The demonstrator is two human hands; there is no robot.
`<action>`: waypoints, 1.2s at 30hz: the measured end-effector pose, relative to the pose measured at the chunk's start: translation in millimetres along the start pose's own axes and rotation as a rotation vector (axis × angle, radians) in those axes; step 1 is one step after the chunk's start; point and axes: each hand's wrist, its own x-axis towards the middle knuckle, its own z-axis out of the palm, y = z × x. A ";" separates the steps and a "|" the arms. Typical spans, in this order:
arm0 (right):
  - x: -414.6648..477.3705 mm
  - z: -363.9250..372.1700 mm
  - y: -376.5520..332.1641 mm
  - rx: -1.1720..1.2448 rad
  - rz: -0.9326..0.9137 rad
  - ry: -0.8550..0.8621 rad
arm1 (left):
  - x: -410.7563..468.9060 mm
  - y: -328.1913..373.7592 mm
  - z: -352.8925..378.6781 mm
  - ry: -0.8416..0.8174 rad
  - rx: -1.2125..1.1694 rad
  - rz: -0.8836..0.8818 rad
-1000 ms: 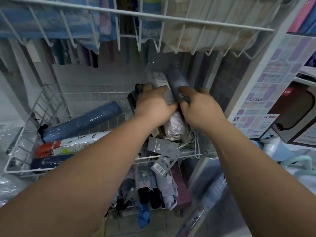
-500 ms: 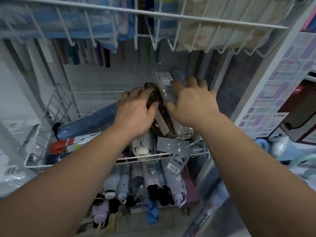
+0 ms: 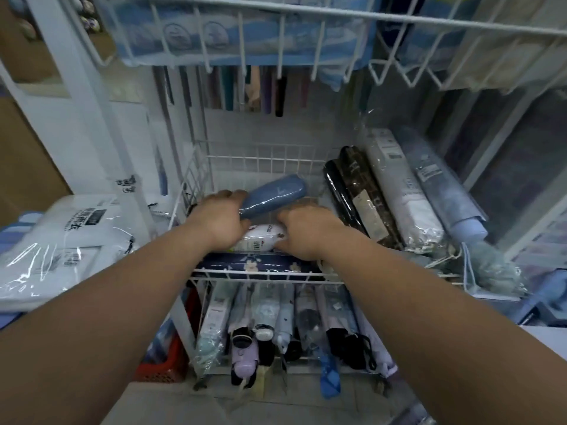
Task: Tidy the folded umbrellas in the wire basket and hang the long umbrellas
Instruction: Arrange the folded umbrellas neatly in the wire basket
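The white wire basket (image 3: 270, 273) holds folded umbrellas. My left hand (image 3: 221, 217) grips the left end of a blue folded umbrella (image 3: 276, 194) lying slantwise in the basket's middle. My right hand (image 3: 306, 233) curls over a white folded umbrella (image 3: 260, 239) just in front of it. A navy floral umbrella (image 3: 245, 262) lies along the front rim. On the right, several plastic-wrapped umbrellas lie side by side, among them a black one (image 3: 339, 194), a white one (image 3: 399, 200) and a pale blue one (image 3: 441, 191). Long umbrellas (image 3: 260, 90) hang at the back.
A lower basket (image 3: 214, 368) holds several folded umbrellas, handles toward me. An upper wire basket (image 3: 306, 13) with packed goods overhangs the workspace. Plastic-wrapped raincoat packs (image 3: 61, 237) are stacked at left. A red crate (image 3: 159, 365) stands on the floor.
Both hands left the wrapped umbrellas on the right and moved left to the blue and white umbrellas. The wrapped ones now lie side by side. The camera shifted right and down.
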 end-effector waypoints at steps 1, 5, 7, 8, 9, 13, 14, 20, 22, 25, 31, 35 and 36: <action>1.6 4.1 0.3 -0.030 0.011 -0.005 | 0.1 -1.9 1.4 -0.009 0.002 0.016; 5.3 11.1 0.9 -0.116 0.024 0.002 | 12.3 -6.9 3.6 -0.001 0.020 0.051; 5.6 10.7 2.4 -0.128 0.022 -0.004 | 20.4 -4.4 1.5 -0.037 0.016 0.026; 6.0 10.5 3.0 -0.136 0.021 -0.006 | 23.7 -2.0 -0.1 -0.064 0.017 0.002; 6.5 10.7 3.4 -0.147 0.021 -0.009 | 26.6 0.4 -1.1 -0.085 0.018 -0.019; 7.0 15.8 6.1 -0.170 0.008 0.002 | 36.6 4.9 1.1 -0.079 0.042 -0.063; 7.3 17.6 7.4 -0.167 0.005 0.017 | 38.1 5.4 0.8 -0.064 0.041 -0.066; 10.5 24.0 10.8 -0.154 0.007 0.073 | 40.8 10.1 -17.6 -0.004 0.076 -0.068; 10.3 22.9 11.3 -0.158 0.007 0.054 | 41.2 10.6 -24.8 0.001 0.105 -0.062; 9.9 16.9 11.6 -0.094 -0.011 0.013 | 36.3 10.1 -35.4 -0.017 0.130 -0.053; 1.0 11.3 -20.9 0.258 -0.263 0.057 | 20.2 5.2 -38.7 0.080 0.181 -0.028; 1.6 14.5 -14.9 0.147 -0.238 -0.061 | 7.7 -2.2 -20.3 -0.011 0.129 0.089; 1.3 14.5 -10.1 0.125 -0.229 -0.078 | 4.5 -5.0 -17.1 -0.028 0.124 0.118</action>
